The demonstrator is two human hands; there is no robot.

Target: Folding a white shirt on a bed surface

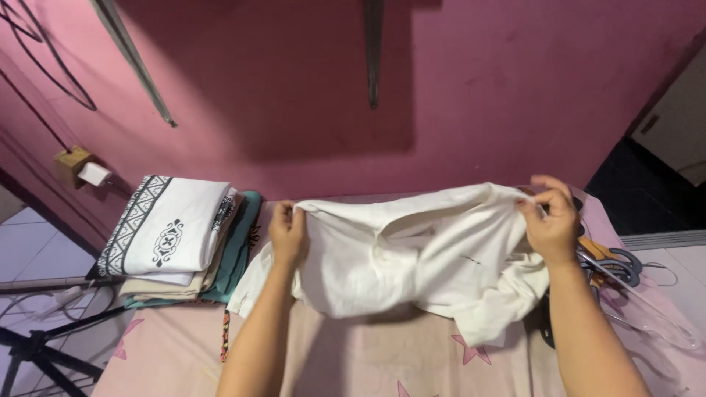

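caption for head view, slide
Both hands, left and right, hold a white shirt over a pink sheet, folded stack alongside.

**Cream garment, one piece, held spread**

Cream-white cloth garment (412, 257), plain, soft and creased. Upper edge pinched at both ends and stretched level between them, raised off a pink star-printed surface. Body sags in loose folds below; one sleeve droops at lower left, another hangs bunched at lower right, touching the surface.
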